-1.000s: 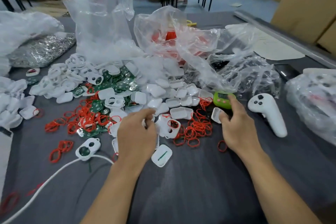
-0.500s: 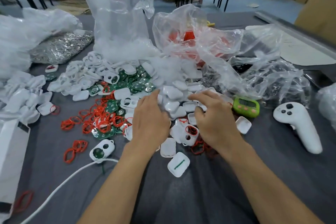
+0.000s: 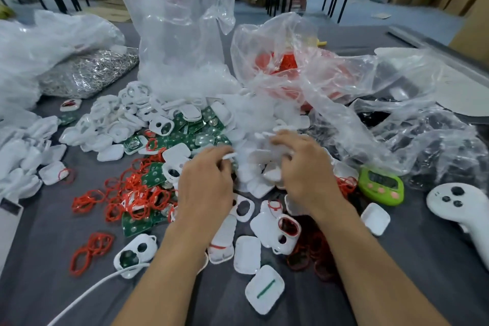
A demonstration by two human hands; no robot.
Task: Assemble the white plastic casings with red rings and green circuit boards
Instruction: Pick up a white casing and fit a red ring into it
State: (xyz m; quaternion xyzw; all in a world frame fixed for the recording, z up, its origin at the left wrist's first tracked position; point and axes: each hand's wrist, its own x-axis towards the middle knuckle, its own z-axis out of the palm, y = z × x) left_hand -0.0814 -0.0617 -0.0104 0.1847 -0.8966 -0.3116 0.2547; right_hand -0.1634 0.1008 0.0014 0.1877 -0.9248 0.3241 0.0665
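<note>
A heap of white plastic casings lies mid-table, with green circuit boards behind and left of it and loose red rings further left. My left hand reaches into the heap and pinches a small white casing piece at its fingertips. My right hand lies over the heap with fingers spread on the casings; motion blur hides what is under them. Nearer me lie a casing with a red ring and a casing holding a board.
Crumpled clear plastic bags stand behind the heap, one holding red parts. A green timer and a white controller sit to the right. A white cable crosses the grey table at front left.
My right hand has left the spot beside the green timer and moved left into the casing heap. My left hand has pushed forward into the heap. The view shifted right and closer.
</note>
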